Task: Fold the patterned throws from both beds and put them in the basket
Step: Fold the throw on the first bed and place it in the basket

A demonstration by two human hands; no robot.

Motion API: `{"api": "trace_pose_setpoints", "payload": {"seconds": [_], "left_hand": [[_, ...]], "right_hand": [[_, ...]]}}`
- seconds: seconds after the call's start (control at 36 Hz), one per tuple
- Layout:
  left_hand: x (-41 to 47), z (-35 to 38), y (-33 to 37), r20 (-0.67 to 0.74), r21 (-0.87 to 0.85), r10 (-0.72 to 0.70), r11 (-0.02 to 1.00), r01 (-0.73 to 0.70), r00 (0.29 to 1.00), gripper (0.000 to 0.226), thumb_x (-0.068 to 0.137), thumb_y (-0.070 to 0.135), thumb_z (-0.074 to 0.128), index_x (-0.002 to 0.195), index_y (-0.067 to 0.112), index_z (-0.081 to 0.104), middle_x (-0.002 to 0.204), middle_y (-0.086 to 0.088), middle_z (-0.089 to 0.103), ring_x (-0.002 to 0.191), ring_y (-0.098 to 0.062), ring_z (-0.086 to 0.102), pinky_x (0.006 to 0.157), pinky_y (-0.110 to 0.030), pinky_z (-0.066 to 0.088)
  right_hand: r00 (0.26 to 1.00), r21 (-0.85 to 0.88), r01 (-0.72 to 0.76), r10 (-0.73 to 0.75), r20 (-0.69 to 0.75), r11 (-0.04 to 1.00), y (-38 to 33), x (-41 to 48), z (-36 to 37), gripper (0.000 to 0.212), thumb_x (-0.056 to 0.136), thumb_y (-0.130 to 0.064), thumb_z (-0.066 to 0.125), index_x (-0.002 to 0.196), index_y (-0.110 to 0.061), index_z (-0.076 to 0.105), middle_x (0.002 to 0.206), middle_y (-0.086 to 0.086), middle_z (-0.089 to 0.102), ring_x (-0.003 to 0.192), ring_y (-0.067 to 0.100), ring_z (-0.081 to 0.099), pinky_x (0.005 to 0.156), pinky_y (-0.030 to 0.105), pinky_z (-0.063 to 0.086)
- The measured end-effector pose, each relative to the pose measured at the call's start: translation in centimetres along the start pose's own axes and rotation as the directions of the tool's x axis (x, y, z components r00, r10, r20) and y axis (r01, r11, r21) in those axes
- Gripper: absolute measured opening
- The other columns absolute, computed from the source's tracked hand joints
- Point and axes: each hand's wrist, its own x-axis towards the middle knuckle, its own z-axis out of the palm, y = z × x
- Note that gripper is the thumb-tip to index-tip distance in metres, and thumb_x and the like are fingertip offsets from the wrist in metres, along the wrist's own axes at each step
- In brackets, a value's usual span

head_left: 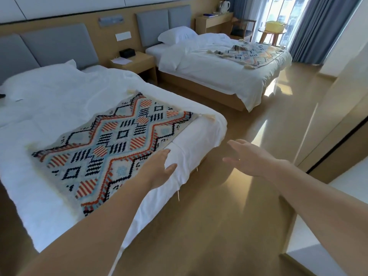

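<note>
Two beds stood side by side in the room. On the near bed (59,108), a patterned throw (111,142) lay flat and folded into a rectangle on the white sheet, near the foot corner. The left hand (161,170) reached over that corner, palm down, its fingers (166,154) spread apart and resting on or just above the sheet beside the throw's near right edge; whether they touched the throw itself could not be told. It held nothing. The right hand (251,156) hung in the air over the floor (229,216) to the right of the bed, open, fingers loosely apart and empty.

On the far bed (209,72), a second throw (253,54) lay rumpled and partly spread across the foot end. Beyond it, at the far right by the window and the blue curtain (316,28), a yellow basket (275,26) sat on a small round worktop (271,33), well apart from both throws. A nightstand (137,64) stood between the two beds, against the wall.
</note>
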Motion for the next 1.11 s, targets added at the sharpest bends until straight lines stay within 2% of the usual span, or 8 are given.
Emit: {"api": "trace_pose_setpoints", "payload": {"seconds": [0.19, 0.31, 0.5, 0.67, 0.78, 0.94, 1.03, 1.11], "left_hand": [[4.9, -0.5, -2.1, 0.000, -0.035, -0.047, 0.998, 0.047, 0.999, 0.066, 0.097, 0.043, 0.046, 0.151, 0.016, 0.019, 0.157, -0.001, 0.022, 0.144, -0.016, 0.021, 0.115, -0.030, 0.017], [7.7, -0.9, -3.1, -0.020, -0.034, -0.092, 0.995, 0.091, 0.996, 0.066, 0.097, 0.043, 0.046, 0.151, 0.014, 0.021, 0.157, -0.003, 0.024, 0.144, -0.018, 0.022, 0.116, -0.032, 0.018], [14.5, -1.4, -3.5, -0.047, -0.043, -0.182, 0.983, 0.180, 0.982, 0.066, 0.097, 0.043, 0.046, 0.151, 0.014, 0.020, 0.157, -0.003, 0.022, 0.144, -0.018, 0.021, 0.116, -0.032, 0.018], [20.9, -1.4, -1.8, -0.060, -0.019, -0.274, 0.962, 0.274, 0.960, 0.066, 0.097, 0.043, 0.045, 0.151, 0.013, 0.019, 0.158, -0.003, 0.022, 0.144, -0.017, 0.020, 0.116, -0.032, 0.018], [24.7, -2.0, -1.0, -0.095, -0.045, -0.352, 0.936, 0.349, 0.931, 0.067, 0.097, 0.046, 0.044, 0.150, 0.012, 0.021, 0.156, -0.006, 0.026, 0.142, -0.020, 0.025, 0.116, -0.034, 0.021], [28.7, -2.7, -0.4, -0.160, -0.045, -0.416, 0.909, 0.415, 0.895, 0.064, 0.096, 0.043, 0.046, 0.149, 0.011, 0.027, 0.154, -0.007, 0.030, 0.140, -0.020, 0.028, 0.115, -0.033, 0.021], [30.2, -3.2, -1.0, -0.164, -0.056, -0.456, 0.889, 0.454, 0.875, 0.062, 0.098, 0.040, 0.044, 0.149, 0.009, 0.025, 0.154, -0.009, 0.029, 0.140, -0.021, 0.028, 0.113, -0.032, 0.021], [31.5, -3.6, -2.3, -0.168, -0.065, -0.511, 0.859, 0.508, 0.843, 0.065, 0.098, 0.042, 0.042, 0.150, 0.010, 0.020, 0.157, -0.007, 0.023, 0.142, -0.019, 0.023, 0.114, -0.030, 0.017]], "right_hand": [[0.999, -0.030, 0.049, -0.049, 0.006, 0.998, 0.3, 8.3, -0.3, 0.067, 0.093, -0.056, 0.045, 0.149, -0.024, 0.026, 0.140, -0.001, 0.044, 0.123, 0.023, 0.049, 0.096, 0.035, 0.046], [0.995, -0.045, 0.101, -0.101, 0.017, 0.994, 0.5, 13.4, -0.3, 0.068, 0.092, -0.057, 0.045, 0.149, -0.024, 0.026, 0.139, -0.002, 0.045, 0.121, 0.024, 0.051, 0.097, 0.036, 0.046], [0.975, -0.081, 0.214, -0.208, 0.082, 0.973, 1.7, 22.9, -1.7, 0.069, 0.094, -0.055, 0.042, 0.150, -0.022, 0.021, 0.146, 0.002, 0.038, 0.129, 0.027, 0.044, 0.104, 0.040, 0.040], [0.938, -0.078, 0.334, -0.323, 0.124, 0.939, 4.0, 31.5, -4.3, 0.063, 0.096, -0.051, 0.042, 0.145, -0.014, 0.031, 0.144, 0.007, 0.041, 0.131, 0.027, 0.040, 0.105, 0.037, 0.035], [0.904, -0.055, 0.422, -0.416, 0.097, 0.905, 5.4, 36.8, -6.0, 0.054, 0.094, -0.050, 0.045, 0.138, -0.018, 0.041, 0.134, 0.004, 0.050, 0.119, 0.025, 0.050, 0.098, 0.039, 0.042], [0.859, 0.001, 0.499, -0.495, 0.128, 0.866, 5.6, 43.5, -7.1, 0.051, 0.093, -0.048, 0.048, 0.139, -0.024, 0.042, 0.131, 0.001, 0.051, 0.116, 0.024, 0.051, 0.098, 0.039, 0.044], [0.841, -0.016, 0.526, -0.517, 0.159, 0.851, 4.4, 46.3, -7.0, 0.049, 0.094, -0.046, 0.048, 0.136, -0.020, 0.042, 0.126, 0.004, 0.051, 0.109, 0.024, 0.052, 0.090, 0.036, 0.046], [0.814, -0.032, 0.568, -0.556, 0.168, 0.822, 2.6, 49.3, -6.8, 0.053, 0.094, -0.048, 0.048, 0.137, -0.017, 0.041, 0.128, 0.006, 0.050, 0.114, 0.027, 0.050, 0.091, 0.036, 0.044]]}}
